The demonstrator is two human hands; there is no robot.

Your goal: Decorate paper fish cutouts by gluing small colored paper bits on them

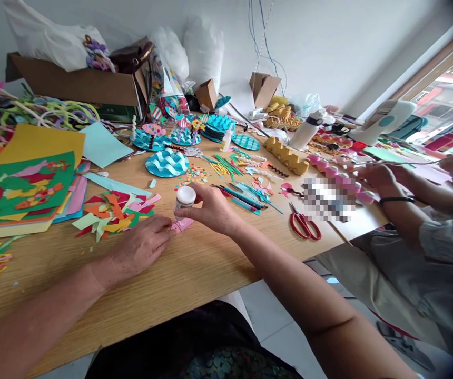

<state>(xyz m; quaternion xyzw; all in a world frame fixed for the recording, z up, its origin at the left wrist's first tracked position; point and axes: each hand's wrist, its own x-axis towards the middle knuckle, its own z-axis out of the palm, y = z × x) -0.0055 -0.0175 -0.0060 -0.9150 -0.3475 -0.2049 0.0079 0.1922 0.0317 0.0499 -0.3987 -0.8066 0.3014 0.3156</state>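
My right hand is closed around a small clear bottle with a round white cap. Beneath the bottle lies a small pink paper piece on the wooden table. My left hand rests low on the table, its fingertips pressed together at the left edge of the pink paper. Colored paper scraps lie just beyond my left hand. Small confetti dots and a blue wavy disc are behind the bottle.
Red-handled scissors and dark pencils lie to the right. Stacked colored sheets are at the left, with a cardboard box behind. Another person's hands are at the right, near pink egg-carton strips.
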